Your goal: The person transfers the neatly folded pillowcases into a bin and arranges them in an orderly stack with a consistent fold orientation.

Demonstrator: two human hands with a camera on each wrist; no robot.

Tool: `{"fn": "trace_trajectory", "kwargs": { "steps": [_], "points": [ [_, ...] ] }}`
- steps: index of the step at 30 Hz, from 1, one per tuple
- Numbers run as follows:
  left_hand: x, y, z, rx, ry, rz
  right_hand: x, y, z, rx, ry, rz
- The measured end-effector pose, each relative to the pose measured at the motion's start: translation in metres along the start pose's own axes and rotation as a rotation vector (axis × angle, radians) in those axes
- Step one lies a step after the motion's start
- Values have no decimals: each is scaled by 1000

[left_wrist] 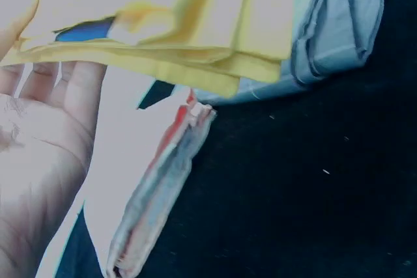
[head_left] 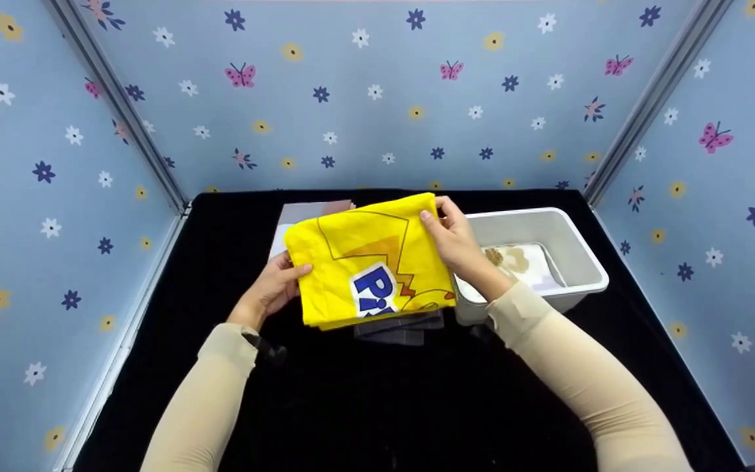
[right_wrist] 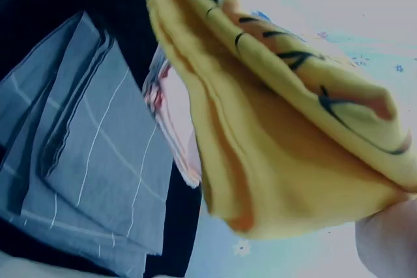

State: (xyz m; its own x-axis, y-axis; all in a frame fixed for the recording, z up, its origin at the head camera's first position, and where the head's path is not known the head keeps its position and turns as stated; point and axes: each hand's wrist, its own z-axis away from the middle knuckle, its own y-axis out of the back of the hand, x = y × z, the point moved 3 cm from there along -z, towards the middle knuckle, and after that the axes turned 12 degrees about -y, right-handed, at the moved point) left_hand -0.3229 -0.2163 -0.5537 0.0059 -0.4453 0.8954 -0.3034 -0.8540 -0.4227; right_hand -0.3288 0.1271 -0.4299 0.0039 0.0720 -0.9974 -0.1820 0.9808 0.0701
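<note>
Here's the yellow cloth [head_left: 331, 288] held up over the table [head_left: 377, 406], toward the far edge! Left hand [head_left: 274, 287] pinches its left side, right hand [head_left: 459, 246] its far right corner, fingers closed to the fabric's thickness. Checked grey cloth [right_wrist: 107, 154] lies below; toward the far right corner, a bin [head_left: 564, 246] holds what's probably white cloth [head_left: 525, 259].

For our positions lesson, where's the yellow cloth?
In the head view, the yellow cloth is held centrally between left hand and right hand, left of the bin.
</note>
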Motion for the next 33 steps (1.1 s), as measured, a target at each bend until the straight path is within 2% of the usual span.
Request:
{"fn": "trace_trajectory", "kwargs": {
  "steps": [4,9,15,19,25,33],
  "points": [
    [12,-9,-7,-29,12,-24,5,11,-3,57,-75,12],
    [24,-26,-18,-33,33,-27,13,25,-8,74,-211,14],
    [34,-49,-29,-65,43,-16,21,38,-9,7,-375,73],
    [40,-61,-34,-91,31,-1,22,37,-7,-74,-467,76],
    [46,-69,-39,-105,34,-49,21,27,-3,-167,-497,85],
    [51,-67,-42,-73,41,-151,21,40,-4,-124,-514,93]
  ]
}}
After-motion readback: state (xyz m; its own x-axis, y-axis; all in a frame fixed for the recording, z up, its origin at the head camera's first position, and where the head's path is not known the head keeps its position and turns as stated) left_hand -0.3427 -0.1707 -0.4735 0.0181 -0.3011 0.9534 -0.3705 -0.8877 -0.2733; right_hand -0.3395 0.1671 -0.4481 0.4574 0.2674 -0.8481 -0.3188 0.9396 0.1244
